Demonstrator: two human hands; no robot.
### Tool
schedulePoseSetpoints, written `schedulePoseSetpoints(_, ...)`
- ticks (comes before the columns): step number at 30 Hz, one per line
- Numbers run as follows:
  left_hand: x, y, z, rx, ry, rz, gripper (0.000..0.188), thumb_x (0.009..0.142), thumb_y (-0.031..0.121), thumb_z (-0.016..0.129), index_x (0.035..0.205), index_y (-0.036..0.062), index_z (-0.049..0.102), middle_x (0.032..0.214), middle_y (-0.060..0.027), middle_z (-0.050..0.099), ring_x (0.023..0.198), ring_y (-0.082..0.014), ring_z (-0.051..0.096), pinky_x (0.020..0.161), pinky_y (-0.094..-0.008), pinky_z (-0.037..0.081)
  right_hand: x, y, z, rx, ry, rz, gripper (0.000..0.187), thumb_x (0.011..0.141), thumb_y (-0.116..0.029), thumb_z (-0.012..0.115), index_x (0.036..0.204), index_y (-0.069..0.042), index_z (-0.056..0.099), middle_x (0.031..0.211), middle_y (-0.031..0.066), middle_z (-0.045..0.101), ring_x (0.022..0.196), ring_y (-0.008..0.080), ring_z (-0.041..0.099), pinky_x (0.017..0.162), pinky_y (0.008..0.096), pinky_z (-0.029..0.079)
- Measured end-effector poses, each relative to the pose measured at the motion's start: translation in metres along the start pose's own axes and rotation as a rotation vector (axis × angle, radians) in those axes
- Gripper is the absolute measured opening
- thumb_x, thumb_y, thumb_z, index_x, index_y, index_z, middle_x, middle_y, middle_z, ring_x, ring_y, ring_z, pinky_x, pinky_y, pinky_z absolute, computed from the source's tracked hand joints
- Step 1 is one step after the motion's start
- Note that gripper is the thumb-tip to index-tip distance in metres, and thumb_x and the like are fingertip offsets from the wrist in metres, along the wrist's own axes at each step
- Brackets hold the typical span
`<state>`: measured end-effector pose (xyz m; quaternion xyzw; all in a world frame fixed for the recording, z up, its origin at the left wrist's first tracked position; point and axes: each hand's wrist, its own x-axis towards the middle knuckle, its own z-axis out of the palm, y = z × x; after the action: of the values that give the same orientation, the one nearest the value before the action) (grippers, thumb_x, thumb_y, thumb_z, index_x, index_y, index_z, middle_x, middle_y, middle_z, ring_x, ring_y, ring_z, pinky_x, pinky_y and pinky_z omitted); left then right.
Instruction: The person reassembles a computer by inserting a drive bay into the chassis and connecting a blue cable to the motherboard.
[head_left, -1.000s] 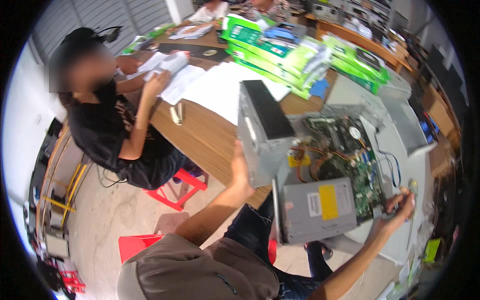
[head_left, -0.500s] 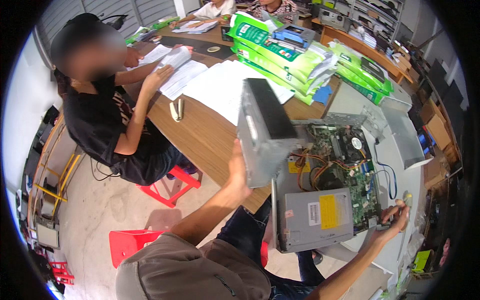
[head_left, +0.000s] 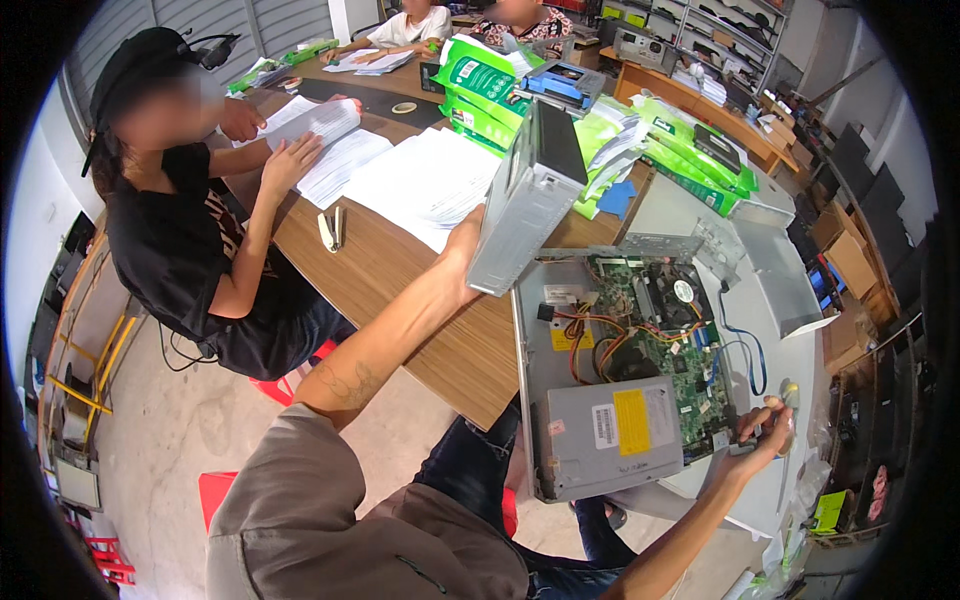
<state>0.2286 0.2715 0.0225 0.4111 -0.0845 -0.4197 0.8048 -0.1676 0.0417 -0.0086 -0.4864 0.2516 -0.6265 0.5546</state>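
**A:** So what's the left hand (head_left: pixel 468 248) doing here?

**B:** It's gripping the grey metal drive box (head_left: pixel 530 198), fingers wrapped on its lower left edge, and it's tilting it up over the far left corner of the open computer case (head_left: pixel 640 375). The box's long axis is running away from the person, leaning toward the wooden desk (head_left: pixel 400 300).

**A:** And the right one?

**B:** The right hand (head_left: pixel 765 432) is sitting at the near right edge of the case, fingers curled together and pinching something small beside the circuit board (head_left: pixel 665 320). Can't tell what exactly. So the left is the only hand on the box.

**A:** Surroundings?

**B:** The case is resting at the desk's near corner, papers (head_left: pixel 420 180) and green packages (head_left: pixel 480 85) are lying further back, someone in black is sitting at the left edge, shelves along the far wall.
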Motion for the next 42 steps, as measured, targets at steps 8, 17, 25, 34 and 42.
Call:
schedulePoseSetpoints(8, -0.005, 0.003, 0.007, 0.043, -0.007, -0.119, 0.049, 0.107, 0.038, 0.023, 0.136, 0.0089, 0.05, 0.123, -0.0152, 0.063, 0.099, -0.0273, 0.067, 0.082, -0.0398, 0.059, -0.003, -0.005, 0.002, 0.009, 0.004, 0.036, 0.039, 0.104, -0.039, 0.043, 0.094, -0.004, 0.058, 0.051, -0.0025, 0.037, 0.042, 0.006, 0.029, 0.044, 0.0221, 0.025)
schedulePoseSetpoints(17, -0.008, -0.003, -0.002, 0.114, 0.127, -0.095, 0.051, 0.107, 0.042, 0.026, 0.132, 0.0077, 0.055, 0.116, -0.0148, 0.066, 0.092, -0.0249, 0.068, 0.081, -0.0369, 0.058, -0.076, -0.018, 0.019, -0.671, 0.362, -0.295, 0.048, 0.104, -0.032, 0.043, 0.138, 0.001, 0.045, 0.138, 0.0169, 0.048, 0.128, 0.025, 0.045, 0.108, 0.0382, 0.035)
schedulePoseSetpoints(25, -0.01, -0.012, 0.006, 0.313, 0.181, -0.11, 0.055, 0.105, 0.047, 0.03, 0.137, 0.0067, 0.05, 0.118, -0.017, 0.064, 0.096, -0.0267, 0.067, 0.083, -0.044, 0.057, -0.229, -0.016, 0.12, -0.493, 0.114, -0.113, 0.08, 0.099, -0.039, 0.049, 0.156, -0.003, 0.005, 0.157, 0.0272, 0.015, 0.145, 0.0383, 0.02, 0.117, 0.0491, 0.017)
schedulePoseSetpoints(34, -0.057, -0.021, 0.013, 0.463, 0.172, -0.117, 0.058, 0.106, 0.044, 0.024, 0.142, 0.0023, 0.044, 0.13, -0.0177, 0.059, 0.114, -0.0273, 0.062, 0.096, -0.0417, 0.052, -0.151, -0.028, 0.071, -0.268, 0.055, -0.028, 0.091, 0.088, -0.016, 0.063, 0.157, -0.004, 0.005, 0.159, 0.0246, 0.016, 0.147, 0.0329, 0.018, 0.118, 0.0415, 0.012)
schedulePoseSetpoints(42, -0.109, -0.032, -0.058, 0.045, -0.258, 0.003, 0.051, 0.105, 0.036, 0.037, 0.143, 0.0035, 0.044, 0.134, -0.0147, 0.057, 0.114, -0.0245, 0.062, 0.101, -0.0376, 0.05, 0.029, -0.029, -0.024, -0.398, -0.437, 0.259, 0.099, 0.082, -0.023, 0.075, 0.158, -0.014, 0.011, 0.152, 0.0286, 0.034, 0.134, 0.0344, 0.043, 0.109, 0.0392, 0.036)
